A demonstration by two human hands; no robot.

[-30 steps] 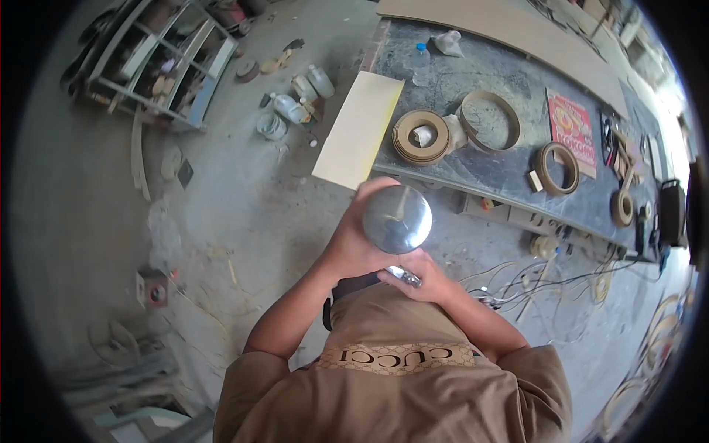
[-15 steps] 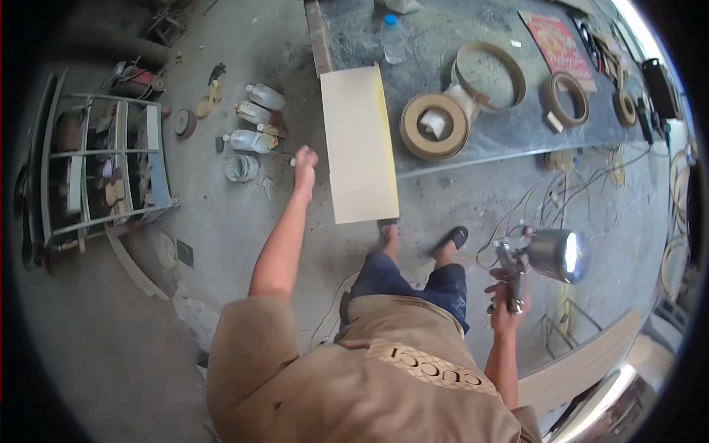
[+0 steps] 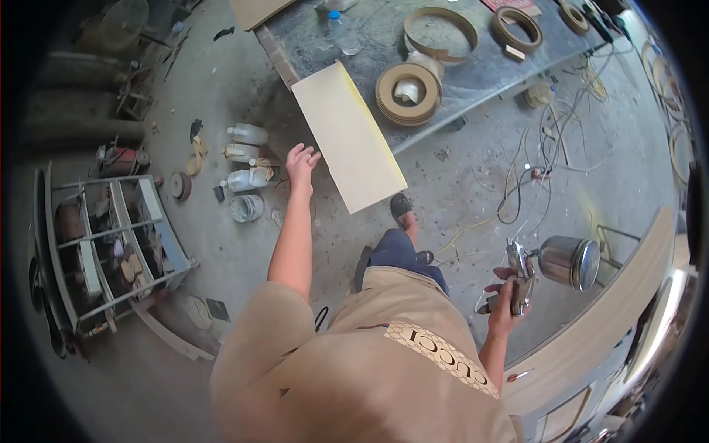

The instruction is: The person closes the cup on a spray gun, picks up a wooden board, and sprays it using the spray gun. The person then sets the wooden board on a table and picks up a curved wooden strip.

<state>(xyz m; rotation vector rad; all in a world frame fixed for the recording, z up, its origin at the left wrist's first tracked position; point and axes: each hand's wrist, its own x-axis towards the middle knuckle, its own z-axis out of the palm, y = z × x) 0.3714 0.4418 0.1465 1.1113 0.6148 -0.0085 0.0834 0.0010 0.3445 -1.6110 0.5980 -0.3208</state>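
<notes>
One silver spray gun [image 3: 520, 279], its polished metal catching the light, is held above the concrete floor [image 3: 443, 177] to the person's right, well apart from the worktable [image 3: 295, 37]. Its rounded cup [image 3: 567, 262] lies sideways, long axis running roughly across the view, the broad end facing right and slightly down; the slimmer body runs mostly up and down, its nozzle's aim unclear. The right hand [image 3: 505, 301] grips the body, fingers partly curled. The left hand [image 3: 300, 168], fingers loosely parted and holding nothing, is just beside a pale board [image 3: 351, 140]; contact cannot be told.
</notes>
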